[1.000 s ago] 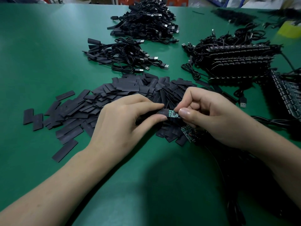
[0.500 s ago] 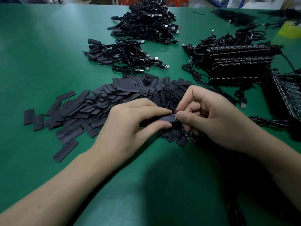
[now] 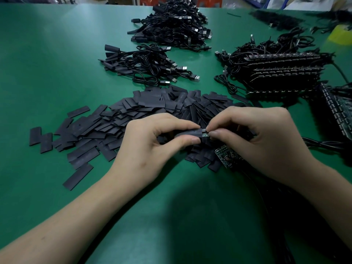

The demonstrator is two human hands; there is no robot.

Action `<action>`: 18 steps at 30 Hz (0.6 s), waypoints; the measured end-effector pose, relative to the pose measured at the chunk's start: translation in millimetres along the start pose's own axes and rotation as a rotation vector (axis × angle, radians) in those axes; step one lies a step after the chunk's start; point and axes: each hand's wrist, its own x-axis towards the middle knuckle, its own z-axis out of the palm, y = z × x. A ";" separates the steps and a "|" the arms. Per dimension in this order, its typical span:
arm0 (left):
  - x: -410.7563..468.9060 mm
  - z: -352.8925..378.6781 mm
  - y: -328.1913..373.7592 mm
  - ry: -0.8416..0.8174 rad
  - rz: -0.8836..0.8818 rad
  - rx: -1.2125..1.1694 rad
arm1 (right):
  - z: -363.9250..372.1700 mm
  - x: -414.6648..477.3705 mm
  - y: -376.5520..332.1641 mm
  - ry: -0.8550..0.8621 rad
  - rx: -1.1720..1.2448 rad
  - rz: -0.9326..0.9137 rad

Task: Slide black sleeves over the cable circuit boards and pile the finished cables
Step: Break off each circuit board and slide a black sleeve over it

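Both hands meet just above the near edge of the loose sleeve heap (image 3: pixel 133 115) on the green table (image 3: pixel 47 63). The left hand (image 3: pixel 152 141) pinches a black sleeve (image 3: pixel 188 133) between thumb and index. The right hand (image 3: pixel 257 138) has its fingers (image 3: pixel 224 121) pinched tight on a small green circuit board (image 3: pixel 204 134), and only a sliver of that pokes out of the sleeve's right end. Another bare board (image 3: pixel 226 157) lies just under the right hand, partly hidden. Further back there's a small pile of sleeved cables (image 3: pixel 144 67) with a bigger pile (image 3: pixel 171 25) behind it, and off to the right are stacked boards (image 3: pixel 282 73) tangled in cable.
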 end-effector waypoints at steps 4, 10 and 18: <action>-0.9 1.2 0.6 0.020 -0.007 -0.052 | 0.0 -0.2 1.2 0.031 -0.022 -0.023; -2.7 5.4 2.9 0.044 -0.057 -0.204 | -0.4 -0.2 -0.5 0.065 -0.024 -0.058; -3.8 6.4 5.4 0.045 -0.041 -0.186 | 1.0 -1.1 -2.0 0.077 0.009 -0.040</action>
